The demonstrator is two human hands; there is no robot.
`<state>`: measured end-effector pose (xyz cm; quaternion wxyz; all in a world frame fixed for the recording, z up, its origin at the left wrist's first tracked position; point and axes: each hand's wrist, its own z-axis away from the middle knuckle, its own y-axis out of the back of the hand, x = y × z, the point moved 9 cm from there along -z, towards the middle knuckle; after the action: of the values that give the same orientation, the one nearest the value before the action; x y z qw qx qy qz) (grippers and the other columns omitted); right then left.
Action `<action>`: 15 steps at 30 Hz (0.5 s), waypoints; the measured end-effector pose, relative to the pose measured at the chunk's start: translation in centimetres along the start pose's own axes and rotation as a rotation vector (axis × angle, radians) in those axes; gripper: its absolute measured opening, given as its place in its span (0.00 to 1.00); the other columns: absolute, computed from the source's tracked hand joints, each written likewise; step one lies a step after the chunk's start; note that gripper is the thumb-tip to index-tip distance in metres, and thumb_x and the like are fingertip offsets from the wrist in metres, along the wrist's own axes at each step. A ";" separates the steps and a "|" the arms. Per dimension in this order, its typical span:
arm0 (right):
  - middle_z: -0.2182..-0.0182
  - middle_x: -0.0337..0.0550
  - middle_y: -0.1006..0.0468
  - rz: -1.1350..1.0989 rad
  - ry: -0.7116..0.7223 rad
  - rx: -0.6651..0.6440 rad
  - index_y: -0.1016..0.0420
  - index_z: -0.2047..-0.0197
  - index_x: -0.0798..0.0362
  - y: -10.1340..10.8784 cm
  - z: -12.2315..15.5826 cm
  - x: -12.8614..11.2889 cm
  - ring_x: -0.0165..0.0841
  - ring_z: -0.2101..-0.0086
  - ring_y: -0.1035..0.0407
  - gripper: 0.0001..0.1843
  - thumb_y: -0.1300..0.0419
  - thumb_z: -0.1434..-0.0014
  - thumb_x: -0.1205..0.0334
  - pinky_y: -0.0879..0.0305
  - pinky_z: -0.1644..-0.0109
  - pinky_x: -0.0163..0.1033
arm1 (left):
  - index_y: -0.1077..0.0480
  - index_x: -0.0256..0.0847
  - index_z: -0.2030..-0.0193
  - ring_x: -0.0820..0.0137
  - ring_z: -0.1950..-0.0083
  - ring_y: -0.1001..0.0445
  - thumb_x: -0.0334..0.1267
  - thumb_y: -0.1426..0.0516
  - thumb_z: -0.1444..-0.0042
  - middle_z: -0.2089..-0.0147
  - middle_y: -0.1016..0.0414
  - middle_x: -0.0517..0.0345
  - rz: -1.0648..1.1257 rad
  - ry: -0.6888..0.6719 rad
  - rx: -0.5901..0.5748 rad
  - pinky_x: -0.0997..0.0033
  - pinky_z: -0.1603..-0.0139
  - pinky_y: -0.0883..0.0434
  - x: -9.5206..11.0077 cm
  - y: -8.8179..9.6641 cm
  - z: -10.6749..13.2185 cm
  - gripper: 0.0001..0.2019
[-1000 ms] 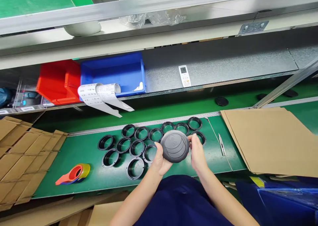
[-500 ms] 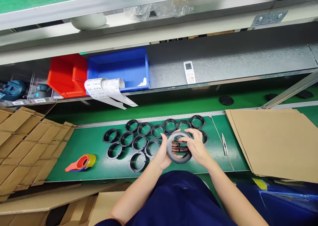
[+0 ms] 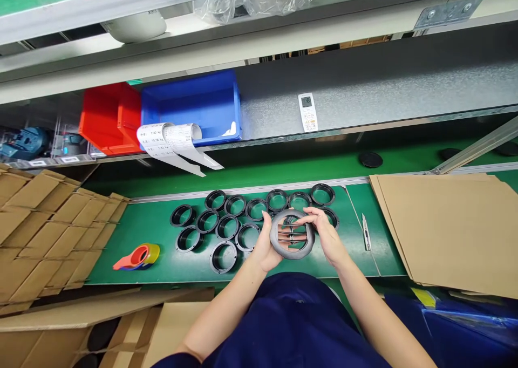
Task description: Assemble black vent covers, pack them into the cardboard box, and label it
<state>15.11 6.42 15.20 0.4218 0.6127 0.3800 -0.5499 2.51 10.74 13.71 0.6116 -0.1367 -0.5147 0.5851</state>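
Slats have swung open crosswise, the vent facing up, left hand pinching it, right hand touching it, grip unclear.

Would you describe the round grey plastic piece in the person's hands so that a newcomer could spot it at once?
Find the green worktop, then the cluster of black plastic rings on it. In front of that cluster's right part, the left hand and right hand hold the round grey plastic piece. Unlike those open rings, it is grey with dark slats across its opening.
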 end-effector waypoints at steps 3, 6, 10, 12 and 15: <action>0.42 0.47 0.33 0.016 0.011 -0.011 0.20 0.53 0.47 0.0 0.2 0.3 0.42 0.38 0.44 0.34 0.64 0.28 0.40 0.47 0.32 0.52 | 0.38 0.46 0.33 0.43 0.46 0.25 0.72 0.55 0.44 0.41 0.28 0.39 0.018 -0.001 0.016 0.42 0.52 0.27 -0.1 0.1 -0.1 0.41; 0.39 0.47 0.36 0.082 0.051 -0.022 0.22 0.47 0.45 -0.6 0.5 0.6 0.41 0.38 0.45 0.33 0.66 0.28 0.42 0.47 0.32 0.53 | 0.36 0.42 0.35 0.45 0.49 0.23 0.71 0.54 0.43 0.45 0.25 0.39 0.051 0.005 0.062 0.44 0.51 0.27 -0.2 1.2 -0.4 0.41; 0.33 0.47 0.42 0.470 0.281 -0.157 0.28 0.38 0.45 -3.6 1.7 0.5 0.47 0.34 0.54 0.28 0.55 0.30 0.41 0.54 0.30 0.60 | 0.33 0.36 0.39 0.54 0.55 0.21 0.69 0.52 0.42 0.55 0.20 0.42 0.111 0.090 0.208 0.54 0.54 0.25 -1.4 4.8 -0.7 0.39; 0.31 0.49 0.46 0.608 0.313 -0.292 0.32 0.35 0.46 -5.5 2.3 1.6 0.49 0.32 0.59 0.29 0.47 0.33 0.42 0.55 0.30 0.61 | 0.34 0.36 0.38 0.55 0.54 0.21 0.69 0.50 0.42 0.56 0.19 0.44 0.089 0.148 0.280 0.57 0.54 0.25 -2.6 6.6 -0.8 0.39; 0.27 0.51 0.65 0.669 0.165 -0.461 0.46 0.28 0.46 -7.2 2.8 4.4 0.52 0.30 0.68 0.43 0.37 0.40 0.41 0.55 0.30 0.61 | 0.36 0.34 0.36 0.52 0.45 0.24 0.67 0.48 0.43 0.49 0.21 0.40 0.043 0.184 0.300 0.55 0.46 0.28 -4.1 7.8 -1.1 0.40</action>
<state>7.92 6.40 10.01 0.6716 0.6338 0.3058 -0.2319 -0.20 9.93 5.32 0.6570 -0.1077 -0.3607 0.6532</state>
